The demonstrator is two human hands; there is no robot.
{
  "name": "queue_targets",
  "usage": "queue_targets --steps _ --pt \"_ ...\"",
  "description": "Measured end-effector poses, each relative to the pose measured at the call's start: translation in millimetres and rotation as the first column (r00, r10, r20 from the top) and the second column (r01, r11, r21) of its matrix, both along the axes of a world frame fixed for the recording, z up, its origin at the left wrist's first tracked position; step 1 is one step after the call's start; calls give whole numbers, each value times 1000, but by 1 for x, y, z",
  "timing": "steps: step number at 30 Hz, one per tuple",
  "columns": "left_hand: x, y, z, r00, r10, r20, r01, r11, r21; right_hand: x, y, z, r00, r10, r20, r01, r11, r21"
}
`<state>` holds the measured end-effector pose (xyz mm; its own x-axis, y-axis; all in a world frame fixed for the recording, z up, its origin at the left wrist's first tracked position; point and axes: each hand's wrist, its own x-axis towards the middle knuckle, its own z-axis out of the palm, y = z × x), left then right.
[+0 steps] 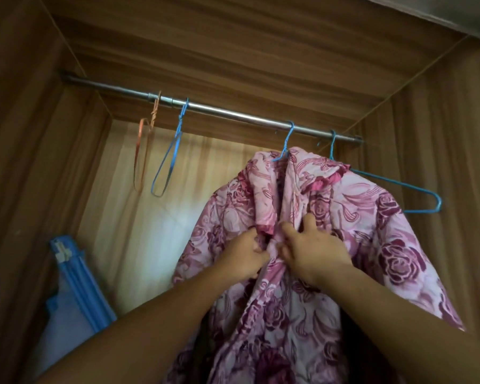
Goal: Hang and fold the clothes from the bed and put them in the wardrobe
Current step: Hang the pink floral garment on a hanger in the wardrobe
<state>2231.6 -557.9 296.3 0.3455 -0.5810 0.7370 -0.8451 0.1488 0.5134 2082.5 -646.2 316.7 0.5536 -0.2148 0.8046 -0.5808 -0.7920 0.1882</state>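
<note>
Pink floral garment (302, 286) on rail (233, 112); both hands' grip (244, 256) (313, 250) pinching front.

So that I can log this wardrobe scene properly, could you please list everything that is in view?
wardrobe: one, brown wood grain, encloses the whole view
rail: one, silver metal, across the top
orange hanger: one, orange wire, empty, on the rail's left part
left blue hanger: one, blue wire, empty, beside the orange hanger
middle blue hanger: one, blue wire, on the rail, carries the garment
right blue hanger: one, blue wire, empty, near the rail's right end, partly behind the garment
garment: one, pink with dark rose print, hangs right of centre
folded frame: one, blue, lower left, kind unclear
left hand: one, pinches the garment's front
right hand: one, pinches the garment's front
</note>
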Motion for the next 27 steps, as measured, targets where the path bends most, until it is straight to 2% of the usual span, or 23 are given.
queue_targets --steps 2,5,8,10,13,15,18,22,25,27 --pt "3 5 -24 986 84 144 -97 991 89 -7 6 -18 991 -35 -126 36 999 7" --pt "4 18 -59 964 146 223 -206 939 276 -13 14 -52 948 -10 -317 20 999 30" --pt "-5 40 -89 925 198 323 -331 837 435 -18 20 -87 901 94 -424 -11 981 192" --pt "-12 55 -108 932 181 314 -340 734 588 -22 25 -109 876 151 -458 -8 954 299" --pt "-22 77 -136 955 196 225 -297 569 767 -30 35 -138 854 191 -483 15 920 391" --pt "-28 92 -155 956 202 214 -290 523 802 -36 46 -150 842 227 -490 20 894 448" --pt "-36 113 -177 955 163 246 -295 525 798 -47 66 -163 797 291 -529 50 842 537" --pt "-53 148 -195 939 176 297 -345 492 799 -61 89 -182 710 349 -611 92 814 573" --pt "-69 175 -210 930 257 263 -357 460 813 -70 98 -200 685 381 -621 94 799 594" --pt "-84 191 -219 948 241 210 -300 447 843 -78 100 -215 661 418 -623 66 795 604"
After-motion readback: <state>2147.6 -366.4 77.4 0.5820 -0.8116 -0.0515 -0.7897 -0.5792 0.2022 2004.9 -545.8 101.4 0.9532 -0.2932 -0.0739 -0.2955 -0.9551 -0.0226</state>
